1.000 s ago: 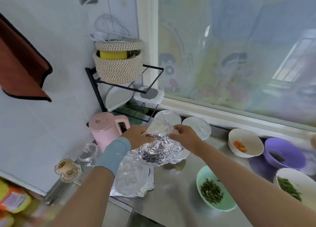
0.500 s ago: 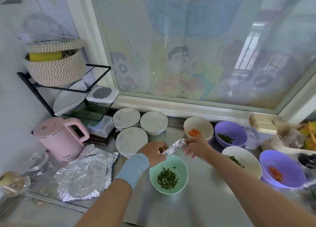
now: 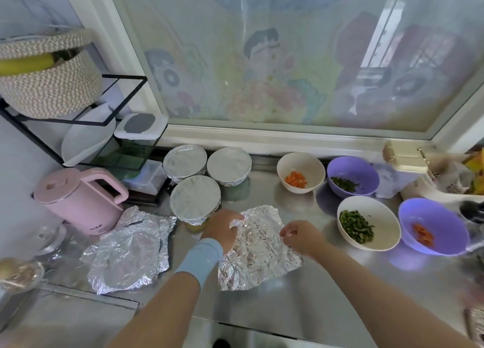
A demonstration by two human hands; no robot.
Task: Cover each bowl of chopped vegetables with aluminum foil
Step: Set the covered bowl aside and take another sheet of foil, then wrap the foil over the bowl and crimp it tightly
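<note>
A crinkled aluminum foil sheet (image 3: 258, 245) lies spread out on the steel counter in front of me. My left hand (image 3: 221, 229) grips its left upper edge. My right hand (image 3: 301, 236) pinches its right edge. Whatever is under the sheet is hidden. Three foil-covered bowls (image 3: 195, 199) stand close together behind my left hand. To the right stand uncovered bowls: a white bowl with carrot (image 3: 301, 164), a purple bowl with greens (image 3: 352, 169), a white bowl with chopped greens (image 3: 377, 216) and a purple bowl with red pieces (image 3: 440, 222).
Spare foil sheets (image 3: 128, 250) lie on the counter at the left, beside a pink kettle (image 3: 78, 198). A black wire rack (image 3: 78, 122) with a woven basket (image 3: 47, 85) fills the back left corner. The window sill runs behind the bowls. Clutter sits at the far right.
The foil, bunched into a thin strip between my hands half a second ago, is now opened flat. It hides the green bowl of chopped greens that was in view below my hands.
</note>
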